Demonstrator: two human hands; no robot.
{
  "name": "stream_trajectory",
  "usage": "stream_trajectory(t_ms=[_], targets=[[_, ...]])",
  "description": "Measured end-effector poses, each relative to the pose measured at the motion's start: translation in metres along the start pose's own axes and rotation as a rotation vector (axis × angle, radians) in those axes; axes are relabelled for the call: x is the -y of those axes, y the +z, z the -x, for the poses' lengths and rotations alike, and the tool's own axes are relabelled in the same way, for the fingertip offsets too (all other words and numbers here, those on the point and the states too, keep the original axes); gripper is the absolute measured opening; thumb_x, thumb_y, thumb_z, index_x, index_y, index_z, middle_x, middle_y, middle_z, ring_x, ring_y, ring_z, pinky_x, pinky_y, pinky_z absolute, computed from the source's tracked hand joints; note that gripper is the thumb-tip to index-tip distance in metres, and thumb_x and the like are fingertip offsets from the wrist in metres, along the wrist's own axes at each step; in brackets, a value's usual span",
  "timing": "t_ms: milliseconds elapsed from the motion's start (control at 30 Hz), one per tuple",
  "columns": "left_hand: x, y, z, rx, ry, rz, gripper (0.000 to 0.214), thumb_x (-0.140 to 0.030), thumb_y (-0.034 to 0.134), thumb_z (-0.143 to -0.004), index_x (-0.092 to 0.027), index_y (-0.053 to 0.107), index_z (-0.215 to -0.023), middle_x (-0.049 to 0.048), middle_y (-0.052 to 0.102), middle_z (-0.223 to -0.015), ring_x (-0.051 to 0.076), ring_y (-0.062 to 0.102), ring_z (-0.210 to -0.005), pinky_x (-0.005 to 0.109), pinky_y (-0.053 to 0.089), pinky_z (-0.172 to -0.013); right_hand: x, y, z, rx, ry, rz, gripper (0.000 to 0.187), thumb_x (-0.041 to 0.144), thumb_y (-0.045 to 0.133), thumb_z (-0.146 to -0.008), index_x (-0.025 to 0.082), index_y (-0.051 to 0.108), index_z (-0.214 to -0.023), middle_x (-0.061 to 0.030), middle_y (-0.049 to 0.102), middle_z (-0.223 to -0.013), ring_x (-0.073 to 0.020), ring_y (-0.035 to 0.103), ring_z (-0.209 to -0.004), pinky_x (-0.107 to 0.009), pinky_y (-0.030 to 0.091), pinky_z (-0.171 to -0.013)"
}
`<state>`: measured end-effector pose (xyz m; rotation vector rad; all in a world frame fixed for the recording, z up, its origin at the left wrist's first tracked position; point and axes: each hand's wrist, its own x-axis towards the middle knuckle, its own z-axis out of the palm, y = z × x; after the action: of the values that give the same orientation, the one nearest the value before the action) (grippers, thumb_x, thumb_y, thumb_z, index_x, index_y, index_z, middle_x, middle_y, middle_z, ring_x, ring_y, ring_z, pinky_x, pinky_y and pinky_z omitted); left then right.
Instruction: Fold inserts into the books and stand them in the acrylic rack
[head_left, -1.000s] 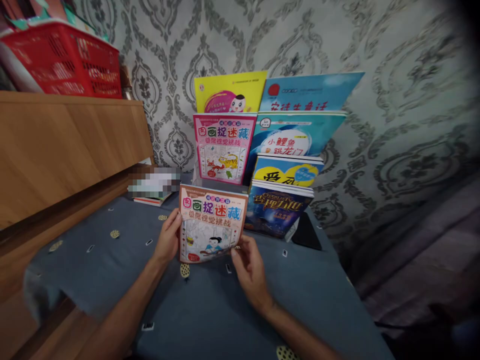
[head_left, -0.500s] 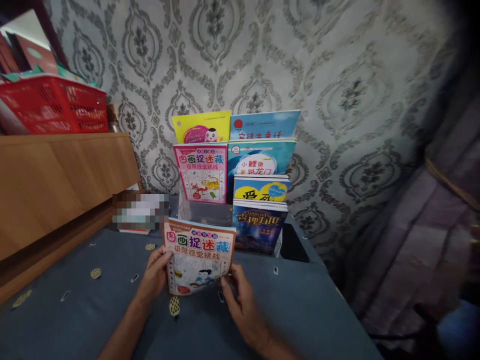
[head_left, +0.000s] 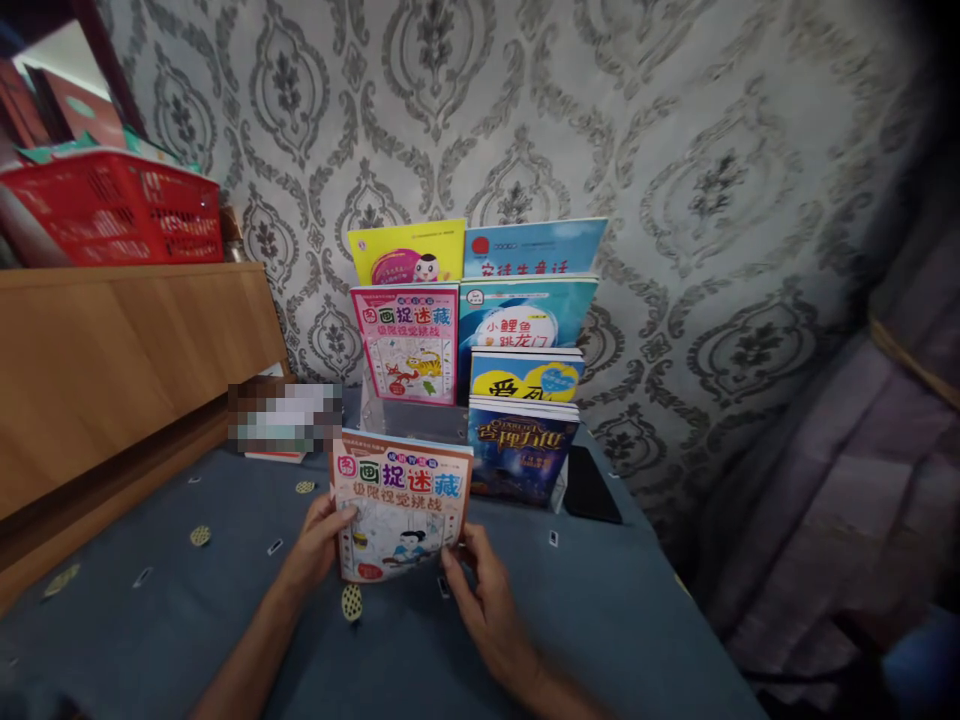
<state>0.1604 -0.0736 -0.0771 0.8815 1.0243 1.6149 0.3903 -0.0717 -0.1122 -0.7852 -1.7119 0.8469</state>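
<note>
Both my hands hold up an orange-bordered picture book (head_left: 401, 510), its cover facing me. My left hand (head_left: 319, 535) grips its left edge with the thumb on the cover. My right hand (head_left: 484, 590) pinches the lower right edge, thumb in front and fingers behind. Just beyond it stands a clear tiered book stand (head_left: 371, 412). On the stand's left side are a pink picture book (head_left: 411, 345) and, behind that, a yellow book (head_left: 409, 250). The right side carries a dark blue book (head_left: 521, 455), a yellow-and-blue book (head_left: 525, 378), a teal book (head_left: 529, 310) and a light blue book (head_left: 532, 245).
A blurred-out stack of items (head_left: 281, 420) lies at the left of the blue tablecloth (head_left: 615, 620). A black flat object (head_left: 590, 487) lies right of the stand. A wooden cabinet (head_left: 135, 350) at left bears a red basket (head_left: 120, 205). Patterned wall behind, curtain (head_left: 840, 500) at right.
The camera view has shifted slightly. The orange-bordered book is tipped a little differently in my hands, and both hands keep their hold on it.
</note>
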Motion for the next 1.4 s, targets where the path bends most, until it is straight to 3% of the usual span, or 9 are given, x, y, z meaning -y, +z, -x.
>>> stream_trajectory(t_ms=[333,567,667,800,1000,1400], targets=[[-0.003,-0.006,0.002,0.095,-0.004,-0.037,0.036,-0.033,0.084,-0.054,-0.015,0.075,-0.083,0.0075,0.078,-0.079,0.026,0.073,-0.073,0.037,0.059,-0.071,-0.001,0.0,0.001,-0.017,-0.099,0.024,0.015,0.03,0.044,-0.102,0.022,0.055,-0.111,-0.0064,0.068,-0.098,-0.0184,0.068,-0.087,-0.029,0.057,-0.079],[0.0,-0.018,-0.002,0.127,0.136,-0.083,0.037,-0.034,0.083,-0.058,-0.016,0.076,-0.09,0.0065,0.079,-0.085,0.026,0.073,-0.081,0.036,0.057,-0.077,0.005,-0.005,0.001,-0.014,-0.196,0.142,0.012,0.023,0.044,-0.102,0.023,0.055,-0.106,-0.004,0.065,-0.089,-0.0173,0.066,-0.08,-0.027,0.055,-0.074],[0.0,-0.022,0.001,0.185,0.193,-0.123,0.038,-0.038,0.083,-0.063,-0.018,0.075,-0.094,0.0052,0.078,-0.086,0.025,0.072,-0.08,0.036,0.056,-0.079,0.003,-0.006,0.0,-0.021,-0.221,0.169,0.013,0.022,0.043,-0.102,0.022,0.055,-0.107,-0.0038,0.064,-0.088,-0.017,0.065,-0.079,-0.026,0.055,-0.073],[-0.008,-0.024,0.004,0.354,0.236,-0.32,0.04,-0.048,0.076,-0.075,-0.017,0.074,-0.1,0.0087,0.075,-0.096,0.024,0.068,-0.086,0.032,0.052,-0.079,-0.001,-0.008,-0.002,-0.044,-0.284,0.202,0.021,0.019,0.043,-0.101,0.023,0.055,-0.117,-0.0064,0.066,-0.1,-0.0196,0.066,-0.094,-0.031,0.056,-0.084],[-0.014,-0.023,-0.001,0.497,0.308,-0.51,0.043,-0.057,0.069,-0.082,-0.016,0.078,-0.09,0.0118,0.073,-0.094,0.027,0.064,-0.096,0.035,0.049,-0.086,-0.004,-0.009,-0.001,-0.024,-0.328,0.192,0.028,0.015,0.04,-0.099,0.024,0.054,-0.121,-0.008,0.064,-0.111,-0.0209,0.064,-0.106,-0.035,0.053,-0.093],[-0.019,-0.019,0.004,0.475,0.232,-0.583,0.044,-0.059,0.072,-0.08,-0.017,0.078,-0.09,0.0104,0.073,-0.093,0.025,0.065,-0.09,0.034,0.049,-0.082,-0.001,-0.01,-0.003,0.034,-0.32,0.156,0.029,0.013,0.046,-0.094,0.024,0.055,-0.119,-0.0079,0.064,-0.108,-0.022,0.064,-0.101,-0.037,0.055,-0.089]])
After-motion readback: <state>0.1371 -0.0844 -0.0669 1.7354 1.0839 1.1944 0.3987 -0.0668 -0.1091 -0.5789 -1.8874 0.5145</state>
